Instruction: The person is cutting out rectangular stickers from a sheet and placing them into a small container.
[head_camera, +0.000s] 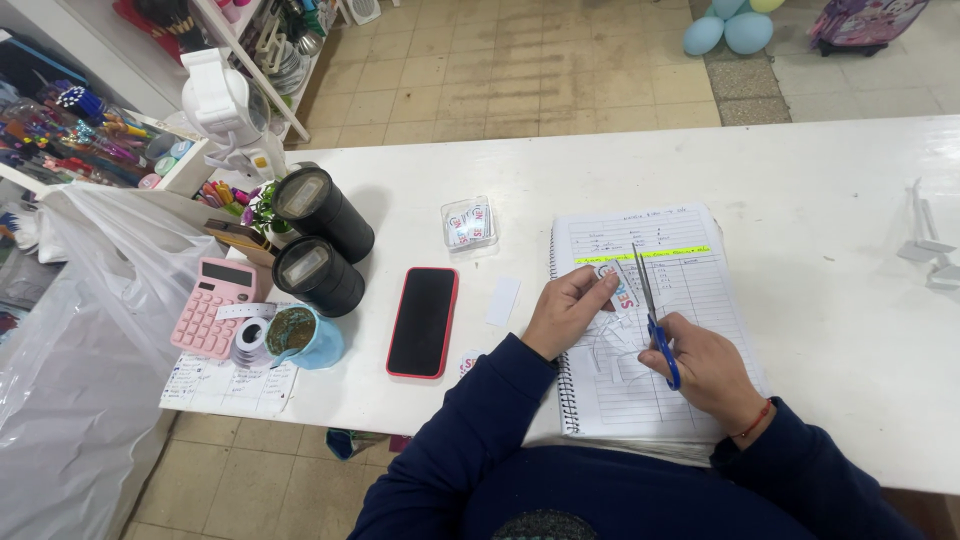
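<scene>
Blue-handled steel scissors fill the right hand's grip; left hand pinches a printed paper sticker.

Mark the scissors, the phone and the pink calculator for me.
Scissors (647, 300): head view, on the blades above the blue handle.
Phone (423, 322): head view, middle of the dark screen.
Calculator (210, 306): head view, on the keypad.

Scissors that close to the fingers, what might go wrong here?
The scissors in the right hand point toward the left hand pinching a small sticker, so a slip might nick a fingertip. The blades could also cut into the notebook underneath. Paper scraps may scatter off the page.
</scene>
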